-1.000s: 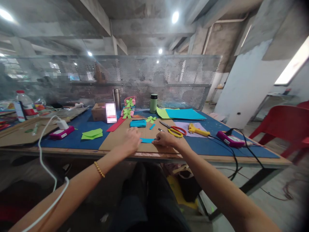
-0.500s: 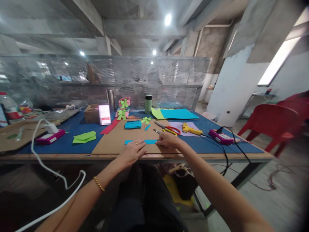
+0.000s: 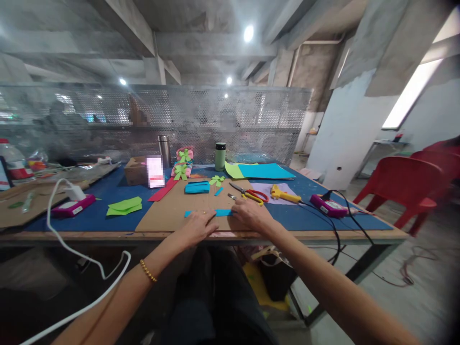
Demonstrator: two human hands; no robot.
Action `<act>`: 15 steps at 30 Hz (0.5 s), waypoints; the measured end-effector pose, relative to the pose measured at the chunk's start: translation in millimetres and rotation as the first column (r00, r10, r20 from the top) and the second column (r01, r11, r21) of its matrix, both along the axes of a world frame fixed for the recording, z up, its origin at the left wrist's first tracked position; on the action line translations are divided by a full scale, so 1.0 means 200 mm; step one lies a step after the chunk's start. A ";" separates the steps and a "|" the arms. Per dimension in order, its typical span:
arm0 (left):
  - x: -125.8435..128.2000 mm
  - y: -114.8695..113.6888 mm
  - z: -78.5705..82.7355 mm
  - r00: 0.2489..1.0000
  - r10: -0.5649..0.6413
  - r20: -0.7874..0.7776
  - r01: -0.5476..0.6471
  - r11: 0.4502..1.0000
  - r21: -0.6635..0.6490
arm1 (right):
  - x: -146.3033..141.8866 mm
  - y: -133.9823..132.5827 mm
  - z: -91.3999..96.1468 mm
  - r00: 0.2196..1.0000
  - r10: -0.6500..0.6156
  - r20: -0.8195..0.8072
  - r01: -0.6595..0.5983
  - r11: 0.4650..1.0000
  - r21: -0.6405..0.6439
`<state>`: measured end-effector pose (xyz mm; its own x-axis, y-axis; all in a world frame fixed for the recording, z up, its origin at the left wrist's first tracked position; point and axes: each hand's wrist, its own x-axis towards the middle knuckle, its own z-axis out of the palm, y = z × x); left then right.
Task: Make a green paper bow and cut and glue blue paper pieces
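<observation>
A blue paper strip (image 3: 220, 212) lies on a brown cardboard sheet (image 3: 168, 211) at the table's near edge. My left hand (image 3: 196, 226) rests flat on the cardboard, fingers stretched over the strip's left part. My right hand (image 3: 251, 214) lies on the cardboard at the strip's right end, fingertips touching it, fingers fairly flat. Just beyond my right hand lie red-and-yellow scissors (image 3: 251, 194). A folded blue paper piece (image 3: 197, 187) and a green paper bow (image 3: 217, 179) sit further back on the cardboard.
Yellow glue gun (image 3: 283, 193) and a pink device (image 3: 328, 205) with black cable lie to the right. Green folded paper (image 3: 124, 205), another pink device (image 3: 70, 207) with white cable sit left. Bottles, a box, paper sheets stand at the back. Red chairs (image 3: 406, 187) stand right.
My left hand slid back toward the table edge, uncovering the strip's left end. The strip now lies flat and longer in view. My right hand stays at its right end.
</observation>
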<state>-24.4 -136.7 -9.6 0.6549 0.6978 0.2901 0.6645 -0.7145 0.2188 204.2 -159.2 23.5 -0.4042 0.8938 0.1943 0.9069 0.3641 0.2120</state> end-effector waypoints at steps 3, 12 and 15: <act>0.00 0.04 0.00 1.000 0.008 0.014 -0.009 1.000 0.028 | -0.01 0.00 -0.03 0.997 0.023 0.075 -0.026 0.999 0.040; 0.01 0.11 0.00 0.978 0.092 -0.187 -0.029 0.950 0.312 | 0.03 0.04 -0.04 0.992 0.110 0.069 -0.117 0.988 0.105; 0.01 0.12 -0.02 0.980 0.083 -0.183 -0.019 0.944 0.329 | 0.04 0.05 -0.05 0.987 0.161 0.013 -0.162 0.980 0.118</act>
